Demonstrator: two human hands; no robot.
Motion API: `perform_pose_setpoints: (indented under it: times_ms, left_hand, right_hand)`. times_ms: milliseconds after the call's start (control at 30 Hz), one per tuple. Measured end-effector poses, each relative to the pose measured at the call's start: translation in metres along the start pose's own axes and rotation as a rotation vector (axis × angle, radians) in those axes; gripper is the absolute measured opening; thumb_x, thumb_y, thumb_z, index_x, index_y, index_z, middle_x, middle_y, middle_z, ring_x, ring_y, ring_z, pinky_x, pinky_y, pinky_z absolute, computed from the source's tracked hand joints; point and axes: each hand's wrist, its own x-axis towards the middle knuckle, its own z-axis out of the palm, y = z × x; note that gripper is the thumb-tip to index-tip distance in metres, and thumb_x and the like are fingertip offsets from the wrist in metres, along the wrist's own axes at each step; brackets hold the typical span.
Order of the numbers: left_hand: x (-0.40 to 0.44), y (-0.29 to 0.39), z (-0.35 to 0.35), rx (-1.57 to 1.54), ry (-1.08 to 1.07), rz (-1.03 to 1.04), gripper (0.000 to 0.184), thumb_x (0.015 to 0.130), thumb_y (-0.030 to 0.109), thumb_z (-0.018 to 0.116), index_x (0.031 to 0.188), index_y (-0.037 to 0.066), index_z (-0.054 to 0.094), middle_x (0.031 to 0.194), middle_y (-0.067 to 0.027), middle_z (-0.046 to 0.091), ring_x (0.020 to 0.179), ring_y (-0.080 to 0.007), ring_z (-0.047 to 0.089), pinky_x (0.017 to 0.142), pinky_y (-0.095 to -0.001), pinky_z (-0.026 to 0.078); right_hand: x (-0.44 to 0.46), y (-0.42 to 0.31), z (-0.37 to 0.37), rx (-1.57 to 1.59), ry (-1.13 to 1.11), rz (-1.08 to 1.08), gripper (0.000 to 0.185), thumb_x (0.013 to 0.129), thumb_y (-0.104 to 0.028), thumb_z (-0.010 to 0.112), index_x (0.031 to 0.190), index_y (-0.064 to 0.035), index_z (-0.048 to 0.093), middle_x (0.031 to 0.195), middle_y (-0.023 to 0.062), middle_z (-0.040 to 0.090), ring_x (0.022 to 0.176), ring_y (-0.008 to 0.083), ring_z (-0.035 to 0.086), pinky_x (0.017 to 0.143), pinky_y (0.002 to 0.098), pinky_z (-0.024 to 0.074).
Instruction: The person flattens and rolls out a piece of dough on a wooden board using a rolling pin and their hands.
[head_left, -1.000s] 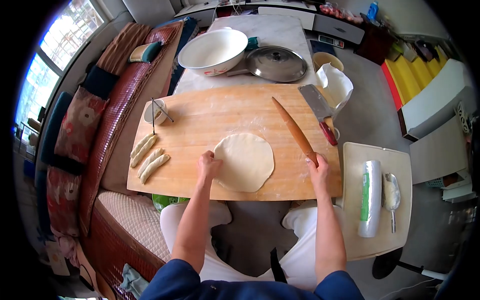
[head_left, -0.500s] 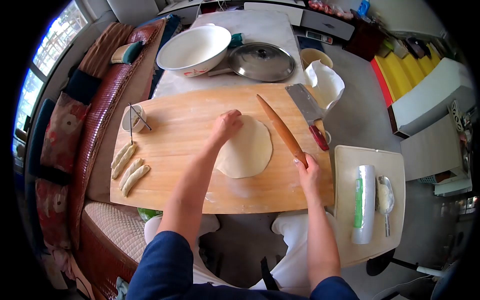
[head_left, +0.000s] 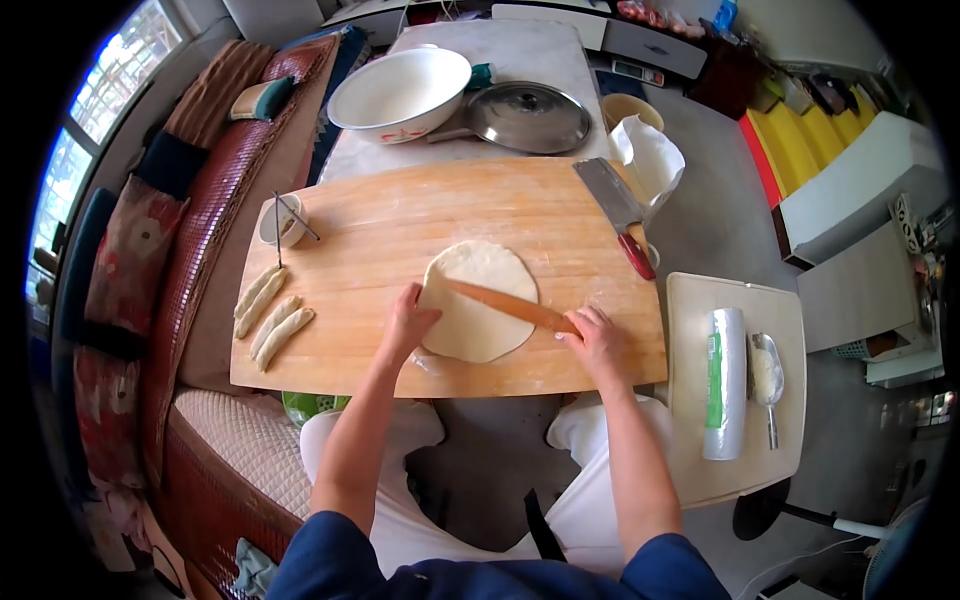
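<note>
A round, flat sheet of dough [head_left: 480, 335] lies on the wooden board [head_left: 350, 280], dusted with a little flour. Across it runs a tapered wooden rolling pin [head_left: 505, 303], slanting from upper left to lower right. My right hand [head_left: 597, 345] is closed around the pin's near right end. At the dough's left edge, my left hand [head_left: 406, 322] has its thumb spread from its fingers, close to the pin's far tip but apart from it. Filled dough rolls [head_left: 278, 335] rest in pairs at the board's left side, below a small bowl [head_left: 284, 222] with chopsticks [head_left: 278, 230] in it.
A cleaver [head_left: 615, 205] lies at the board's upper right, beside a white bag [head_left: 645, 165]. Behind the board are a large white basin [head_left: 400, 95] and a metal lid [head_left: 530, 118]. A side stand [head_left: 690, 440] at right holds a plastic-wrap roll [head_left: 727, 385] and a scoop [head_left: 768, 385].
My right hand has brought the rolling pin left and down, from beside the dough to across it. My left hand has moved from the dough's upper edge down to its left edge.
</note>
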Motion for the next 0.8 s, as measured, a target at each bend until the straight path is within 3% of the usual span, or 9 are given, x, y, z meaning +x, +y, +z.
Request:
perform_pose_setpoints:
  times_ms: [67, 167, 267, 367, 500, 800]
  left_hand:
    - [-0.022, 0.003, -0.022, -0.033, -0.019, -0.191, 0.038, 0.077, 0.01, 0.074, 0.111, 0.001, 0.062, 0.105, -0.0197, 0.065, 0.101, -0.032, 0.063, 0.087, -0.0385, 0.051]
    - [-0.054, 0.012, -0.038, 0.485, 0.227, -0.001, 0.046, 0.082, 0.015, 0.074, 0.123, 0.002, 0.06, 0.129, -0.0188, 0.06, 0.123, -0.0345, 0.055, 0.103, -0.0427, 0.044]
    - [-0.083, 0.018, -0.016, 0.647, 0.139, 0.301, 0.062, 0.089, 0.029, 0.068, 0.142, 0.004, 0.048, 0.152, -0.0148, 0.044, 0.143, -0.0359, 0.036, 0.117, -0.0503, 0.029]
    - [-0.092, 0.018, -0.001, 0.606, -0.06, 0.3, 0.075, 0.092, 0.041, 0.062, 0.153, 0.007, 0.035, 0.16, -0.0119, 0.033, 0.15, -0.0346, 0.026, 0.121, -0.054, 0.019]
    - [-0.032, 0.018, 0.008, 0.63, -0.024, 0.263, 0.077, 0.095, 0.051, 0.055, 0.155, 0.008, 0.031, 0.164, -0.01, 0.026, 0.152, -0.0336, 0.021, 0.123, -0.0516, 0.015]
    - [0.099, 0.015, 0.029, 0.61, 0.094, 0.049, 0.069, 0.102, 0.051, 0.042, 0.156, 0.01, 0.031, 0.166, -0.0068, 0.023, 0.153, -0.0333, 0.018, 0.123, -0.0516, 0.016]
  right_hand:
    - [-0.007, -0.008, 0.002, -0.006, -0.052, -0.032, 0.037, 0.073, -0.019, 0.082, 0.105, -0.0075, 0.067, 0.097, 0.0068, 0.064, 0.098, 0.0277, 0.061, 0.083, 0.0407, 0.0495]
    - [-0.007, -0.023, 0.0, -0.035, -0.127, -0.1, 0.04, 0.07, -0.02, 0.083, 0.105, -0.0107, 0.067, 0.095, 0.0047, 0.064, 0.097, 0.0251, 0.06, 0.085, 0.0396, 0.0476]
    - [-0.01, -0.038, 0.002, -0.048, -0.163, -0.126, 0.038, 0.073, -0.023, 0.082, 0.107, -0.0142, 0.066, 0.101, 0.0044, 0.062, 0.101, 0.0257, 0.058, 0.089, 0.0424, 0.0448]
    - [-0.011, -0.041, 0.009, -0.259, -0.114, -0.121, 0.039, 0.079, -0.029, 0.077, 0.115, -0.0175, 0.066, 0.119, 0.007, 0.06, 0.115, 0.0296, 0.054, 0.099, 0.0492, 0.0404]
    - [0.025, -0.023, 0.02, -0.337, -0.141, -0.063, 0.047, 0.089, -0.037, 0.069, 0.133, -0.0238, 0.061, 0.145, 0.0097, 0.05, 0.135, 0.0355, 0.041, 0.113, 0.0594, 0.0273]
    - [0.149, 0.037, 0.065, -0.396, -0.039, 0.046, 0.047, 0.095, -0.041, 0.061, 0.14, -0.0269, 0.055, 0.147, 0.007, 0.05, 0.141, 0.0325, 0.038, 0.113, 0.0626, 0.0274]
